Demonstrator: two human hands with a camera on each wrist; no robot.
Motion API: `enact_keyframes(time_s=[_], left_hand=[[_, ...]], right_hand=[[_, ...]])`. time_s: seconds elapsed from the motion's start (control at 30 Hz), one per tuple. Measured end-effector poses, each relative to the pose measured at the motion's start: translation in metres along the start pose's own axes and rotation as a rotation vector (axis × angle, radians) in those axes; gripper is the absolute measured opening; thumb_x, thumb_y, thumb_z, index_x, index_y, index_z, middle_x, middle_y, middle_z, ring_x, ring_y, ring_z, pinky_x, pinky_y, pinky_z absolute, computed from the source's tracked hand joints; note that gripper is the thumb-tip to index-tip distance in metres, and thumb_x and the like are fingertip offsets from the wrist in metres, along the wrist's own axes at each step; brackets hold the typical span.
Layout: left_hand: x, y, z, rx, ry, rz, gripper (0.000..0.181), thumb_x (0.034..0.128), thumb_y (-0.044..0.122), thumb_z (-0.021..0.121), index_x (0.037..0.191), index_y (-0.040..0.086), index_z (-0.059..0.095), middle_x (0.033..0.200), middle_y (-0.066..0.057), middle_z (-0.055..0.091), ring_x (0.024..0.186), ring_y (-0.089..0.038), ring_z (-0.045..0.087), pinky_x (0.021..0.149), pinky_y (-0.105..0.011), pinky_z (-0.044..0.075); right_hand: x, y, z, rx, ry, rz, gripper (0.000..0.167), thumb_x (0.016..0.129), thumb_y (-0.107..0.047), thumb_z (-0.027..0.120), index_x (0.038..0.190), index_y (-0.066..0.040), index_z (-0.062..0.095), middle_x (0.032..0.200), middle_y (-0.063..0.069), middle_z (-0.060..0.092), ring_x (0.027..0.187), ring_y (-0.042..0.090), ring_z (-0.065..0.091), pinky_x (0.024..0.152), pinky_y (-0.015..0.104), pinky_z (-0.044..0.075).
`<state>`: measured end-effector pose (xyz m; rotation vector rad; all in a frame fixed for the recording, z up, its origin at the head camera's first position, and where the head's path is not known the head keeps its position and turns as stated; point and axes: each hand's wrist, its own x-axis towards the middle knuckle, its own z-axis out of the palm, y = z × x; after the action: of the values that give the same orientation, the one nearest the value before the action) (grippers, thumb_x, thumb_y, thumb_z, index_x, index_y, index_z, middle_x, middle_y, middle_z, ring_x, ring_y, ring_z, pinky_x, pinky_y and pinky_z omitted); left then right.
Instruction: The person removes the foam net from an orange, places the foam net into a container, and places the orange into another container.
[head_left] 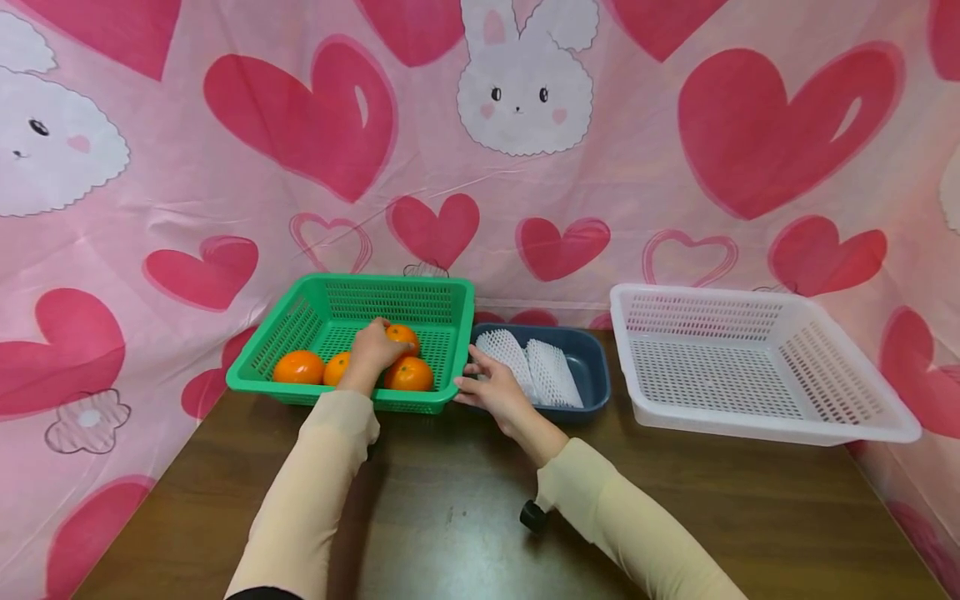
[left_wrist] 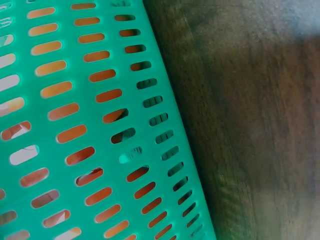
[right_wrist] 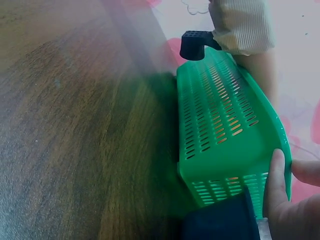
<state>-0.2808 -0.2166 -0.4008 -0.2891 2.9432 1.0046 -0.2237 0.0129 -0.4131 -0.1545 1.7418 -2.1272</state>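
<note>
Inside the green basket [head_left: 246,375], my left hand [head_left: 375,346] grips an orange [head_left: 402,337]; its fingertips lie at the fruit's far side. Other oranges sit about it: one at the left [head_left: 298,367], one beside the wrist [head_left: 337,369] and one nearer the front wall [head_left: 409,375]. My right hand [head_left: 495,393] holds the basket's rim at the right front corner. In the right wrist view, one finger [right_wrist: 276,175] lies along the outer wall and another digit meets the rim. The left wrist view has only the basket's perforated wall [left_wrist: 112,145], with orange showing through its slots; the left hand is hidden.
A dark blue tub [head_left: 596,371] holding white foam net sleeves [head_left: 553,373] stands right of the green basket. Farther right is a white basket [head_left: 772,429]. All stand on the brown wooden table [head_left: 450,517], before a pink heart-patterned cloth [head_left: 420,167].
</note>
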Motion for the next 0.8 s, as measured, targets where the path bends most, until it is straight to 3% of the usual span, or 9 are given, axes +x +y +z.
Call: enact_keyframes(time_s=[0.2,0.4,0.63,0.8], left_hand=[[-0.002,0.0,0.001,0.011,-0.008,0.022,0.071,0.0944,0.026,0.073,0.15,-0.004,0.04,0.138,-0.031,0.053,0.12,-0.045,0.053,0.1,-0.056,0.047],[-0.003,0.0,0.001,0.024,-0.015,0.028,0.068,0.0946,0.025,0.073,0.146,-0.006,0.042,0.136,-0.032,0.054,0.118,-0.045,0.053,0.1,-0.055,0.048],[-0.002,-0.002,-0.002,0.04,-0.032,0.039,0.072,0.0948,0.027,0.072,0.149,-0.006,0.039,0.138,-0.034,0.051,0.121,-0.047,0.05,0.102,-0.056,0.046],[-0.002,0.002,-0.005,0.037,-0.015,0.07,0.071,0.0949,0.026,0.071,0.149,-0.006,0.039,0.142,-0.034,0.048,0.125,-0.048,0.048,0.106,-0.058,0.042]], right_hand=[[0.0,-0.001,-0.002,-0.016,-0.009,0.002,0.067,0.101,0.005,0.058,0.16,-0.001,0.027,0.125,0.022,0.054,0.082,0.012,0.068,0.086,0.037,0.058],[0.0,-0.008,-0.006,-0.025,-0.099,0.054,0.072,0.1,0.009,0.056,0.161,0.0,0.02,0.147,0.029,0.042,0.092,0.018,0.068,0.093,0.041,0.054],[-0.004,-0.017,-0.013,-0.046,-0.17,0.09,0.066,0.102,0.004,0.055,0.16,0.004,0.023,0.158,0.027,0.035,0.098,0.018,0.068,0.103,0.046,0.047],[-0.006,-0.024,-0.019,-0.083,-0.221,0.059,0.061,0.104,0.0,0.053,0.158,0.006,0.026,0.161,0.024,0.032,0.118,0.028,0.065,0.106,0.042,0.045]])
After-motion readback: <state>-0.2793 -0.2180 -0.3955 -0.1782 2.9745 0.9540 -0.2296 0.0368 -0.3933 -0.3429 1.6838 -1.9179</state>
